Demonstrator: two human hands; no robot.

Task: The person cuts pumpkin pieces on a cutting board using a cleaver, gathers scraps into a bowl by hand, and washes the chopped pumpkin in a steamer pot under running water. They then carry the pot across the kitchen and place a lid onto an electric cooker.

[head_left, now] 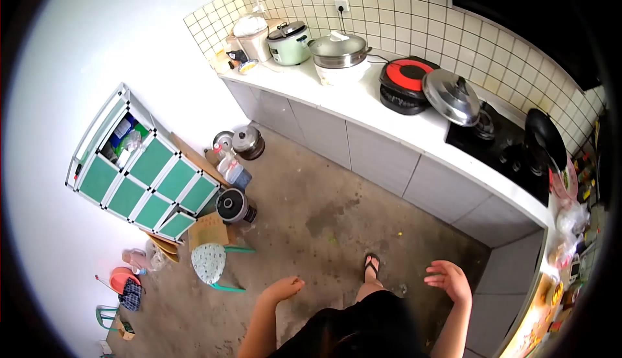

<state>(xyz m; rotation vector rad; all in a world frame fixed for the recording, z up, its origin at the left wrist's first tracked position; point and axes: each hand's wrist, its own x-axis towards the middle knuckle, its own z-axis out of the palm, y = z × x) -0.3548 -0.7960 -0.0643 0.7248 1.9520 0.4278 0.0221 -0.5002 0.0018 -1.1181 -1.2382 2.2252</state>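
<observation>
My left hand hangs over the concrete floor, right of a patterned stool with green legs. Its fingers are curled in, and what they hold, if anything, is hidden. On the other side of my body, my right hand is in the air between my sandalled foot and the grey cabinets. Its fingers are apart and hold nothing. Neither hand touches the stool or the counter.
Along the counter stand a green rice cooker, a lidded steamer, a red-topped cooker, a steel lid and a wok. A green cabinet stands left, with a dark pot near it.
</observation>
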